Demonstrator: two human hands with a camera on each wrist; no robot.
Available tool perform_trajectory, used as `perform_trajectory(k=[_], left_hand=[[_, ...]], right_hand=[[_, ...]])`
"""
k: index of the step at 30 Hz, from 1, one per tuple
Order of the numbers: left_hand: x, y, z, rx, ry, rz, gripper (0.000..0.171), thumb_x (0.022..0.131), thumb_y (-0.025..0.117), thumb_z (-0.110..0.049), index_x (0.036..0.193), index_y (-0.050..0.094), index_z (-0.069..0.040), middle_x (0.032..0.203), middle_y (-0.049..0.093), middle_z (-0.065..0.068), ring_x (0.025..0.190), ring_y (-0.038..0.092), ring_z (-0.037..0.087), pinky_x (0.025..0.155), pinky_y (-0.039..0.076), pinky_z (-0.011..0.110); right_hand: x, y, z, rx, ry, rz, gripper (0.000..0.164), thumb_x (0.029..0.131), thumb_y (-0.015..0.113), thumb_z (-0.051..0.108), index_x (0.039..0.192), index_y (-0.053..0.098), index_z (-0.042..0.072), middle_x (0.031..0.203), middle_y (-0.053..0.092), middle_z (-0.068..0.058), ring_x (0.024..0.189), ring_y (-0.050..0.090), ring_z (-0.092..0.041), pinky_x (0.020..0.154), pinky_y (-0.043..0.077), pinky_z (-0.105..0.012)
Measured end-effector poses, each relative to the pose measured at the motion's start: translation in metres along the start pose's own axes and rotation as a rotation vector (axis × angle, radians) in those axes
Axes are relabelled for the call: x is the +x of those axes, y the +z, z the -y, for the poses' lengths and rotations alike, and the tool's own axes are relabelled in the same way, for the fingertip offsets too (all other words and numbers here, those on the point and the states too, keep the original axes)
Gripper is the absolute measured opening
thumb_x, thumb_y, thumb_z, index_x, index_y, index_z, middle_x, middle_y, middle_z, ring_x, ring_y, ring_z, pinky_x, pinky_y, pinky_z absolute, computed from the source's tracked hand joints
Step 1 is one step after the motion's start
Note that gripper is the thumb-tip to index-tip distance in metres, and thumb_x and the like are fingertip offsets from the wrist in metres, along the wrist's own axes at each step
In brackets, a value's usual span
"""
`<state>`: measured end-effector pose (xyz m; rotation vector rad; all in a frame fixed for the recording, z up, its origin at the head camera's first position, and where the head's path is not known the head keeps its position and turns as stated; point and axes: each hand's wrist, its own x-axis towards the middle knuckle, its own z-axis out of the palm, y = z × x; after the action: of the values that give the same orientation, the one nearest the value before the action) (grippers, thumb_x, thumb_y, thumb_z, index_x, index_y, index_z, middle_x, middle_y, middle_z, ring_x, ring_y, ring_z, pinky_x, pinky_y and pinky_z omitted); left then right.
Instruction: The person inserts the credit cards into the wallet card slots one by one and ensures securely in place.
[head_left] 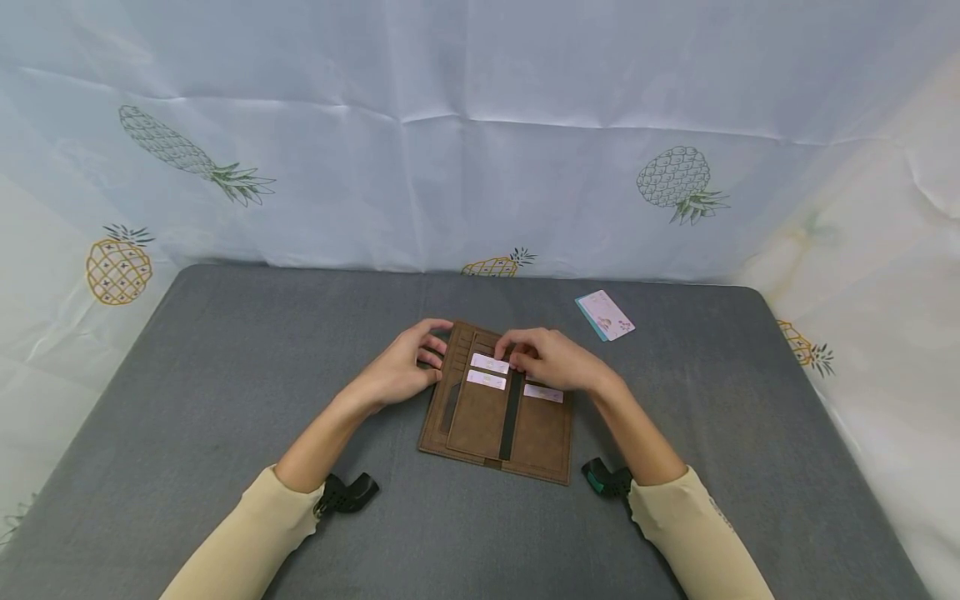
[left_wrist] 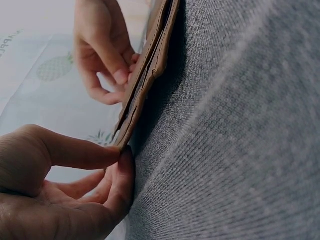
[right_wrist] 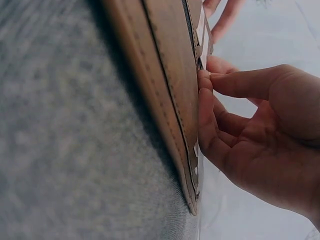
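Observation:
An opened brown wallet point(head_left: 480, 421) lies on the grey table, a dark strap running down its middle. My left hand point(head_left: 401, 367) is at its left edge; in the left wrist view, thumb and fingers pinch that edge. The right hand point(head_left: 555, 358) is over the upper part of the wallet. Its thumb and fingertips pinch the right end of a pale pink card point(head_left: 489, 363) in the upper slot of the left panel. Below it, another pink card point(head_left: 486, 380) shows from a slot. On the right panel a similar card point(head_left: 543, 393) is partly covered by the right hand.
Two loose cards, a pink card point(head_left: 609, 315) over a blue one point(head_left: 589, 318), lie at the back right of the table point(head_left: 262, 358). Behind the table hangs a white curtain point(head_left: 435, 192) with pineapple prints. Black wrist devices stick out by both sleeves.

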<state>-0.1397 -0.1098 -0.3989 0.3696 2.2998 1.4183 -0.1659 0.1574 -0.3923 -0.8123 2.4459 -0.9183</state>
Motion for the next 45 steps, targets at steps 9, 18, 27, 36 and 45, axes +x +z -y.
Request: perform_trajectory(k=[9,18,27,36,45], left_hand=[[-0.001,0.0,0.0,0.003,0.0,-0.004,0.068,0.089,0.059,0.006,0.148,0.034,-0.017,0.122,0.053,0.013,0.103,0.058,0.024,0.083,0.05,0.033],[0.001,0.001,0.001,0.008,0.006,-0.008,0.068,0.088,0.058,0.007,0.148,0.034,-0.016,0.122,0.053,0.013,0.101,0.058,0.023,0.083,0.05,0.033],[0.002,0.001,0.002,0.011,0.007,-0.007,0.068,0.087,0.058,0.007,0.147,0.035,-0.015,0.121,0.053,0.013,0.1,0.058,0.023,0.084,0.05,0.033],[0.002,0.001,0.002,0.007,0.005,-0.01,0.067,0.087,0.058,0.007,0.147,0.035,-0.015,0.121,0.053,0.013,0.1,0.058,0.023,0.083,0.05,0.033],[0.002,0.001,0.002,0.007,0.005,-0.008,0.067,0.088,0.058,0.007,0.147,0.035,-0.015,0.121,0.053,0.013,0.101,0.058,0.024,0.084,0.05,0.033]], right_hand=[[-0.003,-0.002,0.003,0.034,0.032,-0.026,0.019,0.099,0.052,0.015,0.112,0.067,0.017,0.091,0.069,-0.001,0.075,0.062,-0.013,0.066,0.05,-0.028],[-0.014,-0.027,-0.013,0.118,0.051,-0.119,0.022,0.098,0.057,0.017,0.116,0.065,0.008,0.092,0.07,-0.012,0.076,0.064,-0.026,0.063,0.051,-0.028],[-0.032,-0.056,-0.045,0.046,0.207,-0.318,0.03,0.097,0.058,0.021,0.123,0.06,0.005,0.112,0.068,-0.015,0.104,0.065,-0.03,0.082,0.053,-0.04],[-0.043,-0.065,-0.068,-0.047,0.354,-0.444,0.043,0.093,0.064,0.023,0.129,0.055,0.001,0.125,0.06,-0.022,0.116,0.057,-0.037,0.093,0.048,-0.051],[-0.045,-0.066,-0.071,-0.171,0.429,-0.43,0.053,0.09,0.066,0.017,0.133,0.049,-0.009,0.129,0.055,-0.029,0.112,0.054,-0.039,0.095,0.042,-0.054]])
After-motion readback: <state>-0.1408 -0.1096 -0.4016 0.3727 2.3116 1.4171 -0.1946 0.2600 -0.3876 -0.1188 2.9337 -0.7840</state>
